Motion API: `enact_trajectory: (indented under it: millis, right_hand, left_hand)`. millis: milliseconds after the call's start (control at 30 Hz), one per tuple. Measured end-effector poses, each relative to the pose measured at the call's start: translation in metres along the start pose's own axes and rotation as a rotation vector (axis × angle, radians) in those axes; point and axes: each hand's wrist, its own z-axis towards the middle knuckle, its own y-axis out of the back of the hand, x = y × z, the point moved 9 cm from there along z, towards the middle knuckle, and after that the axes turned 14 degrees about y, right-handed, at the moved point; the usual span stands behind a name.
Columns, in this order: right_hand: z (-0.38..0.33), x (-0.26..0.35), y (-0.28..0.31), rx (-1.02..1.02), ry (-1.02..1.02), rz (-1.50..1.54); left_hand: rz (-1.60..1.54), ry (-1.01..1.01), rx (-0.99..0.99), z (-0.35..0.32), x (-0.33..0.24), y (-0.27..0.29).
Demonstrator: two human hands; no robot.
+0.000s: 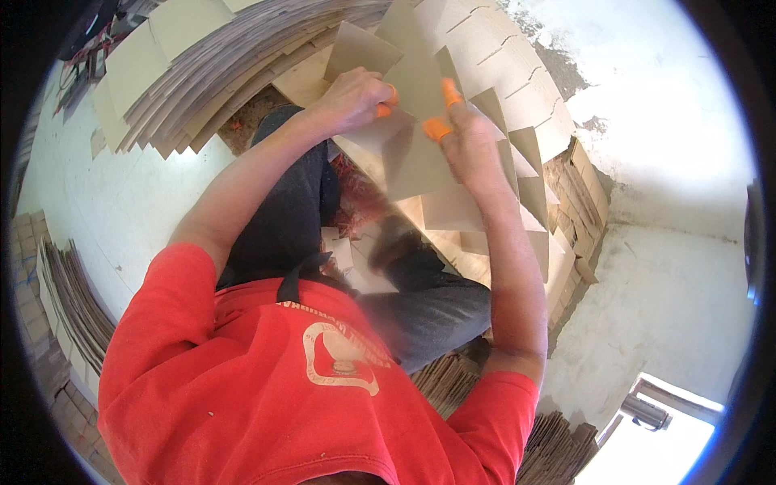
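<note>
My left hand [353, 101], with orange covers on its fingertips, is closed at the edge of an upright cardboard panel [364, 55]. Its fingers are curled, and what they pinch is partly hidden. My right hand [473, 149] also wears orange fingertip covers. Its thumb and finger close on a grey-brown cardboard divider [411, 158] that slants between my two hands. Several crossing cardboard strips [453, 210] stand interlocked below and beside my right hand, forming open cells. They rest on a pale wooden board [368, 162].
Large stacks of flat cardboard sheets [202, 73] lie at the far left. Slotted cardboard sheets [505, 56] are piled at the far right against a pale wall [671, 105]. More cardboard stacks [73, 291] stand at the left and lower right. My legs [283, 202] are folded close to the board.
</note>
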Motion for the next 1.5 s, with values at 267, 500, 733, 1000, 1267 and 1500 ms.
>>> enact_trajectory:
  millis: [267,500,733,1000,1267,1500]
  right_hand:
    - [0.009,0.009,-0.038,0.676,-0.098,-0.279]
    - [-0.053,-0.127,0.096,-0.309,-0.097,-0.775]
    - [-0.130,-0.152,0.037,-0.018,-0.355,0.061]
    - [-0.123,-0.126,0.025,0.058,-0.136,-0.476]
    - [-0.135,0.012,0.117,-0.280,0.003,-0.954]
    - [-0.279,-0.012,0.151,-0.420,-0.421,-1.068]
  left_hand:
    - [0.201,-0.057,-0.073,0.002,-0.006,-0.005]
    - [0.207,-0.245,-0.031,0.005,-0.047,-0.012]
    - [0.291,-0.316,0.066,0.075,-0.049,-0.063]
    - [0.104,-0.500,0.495,0.107,-0.036,-0.095]
    - [0.549,-0.662,0.030,0.008,-0.145,0.058]
    - [0.960,-0.342,-0.553,-0.024,-0.049,0.170]
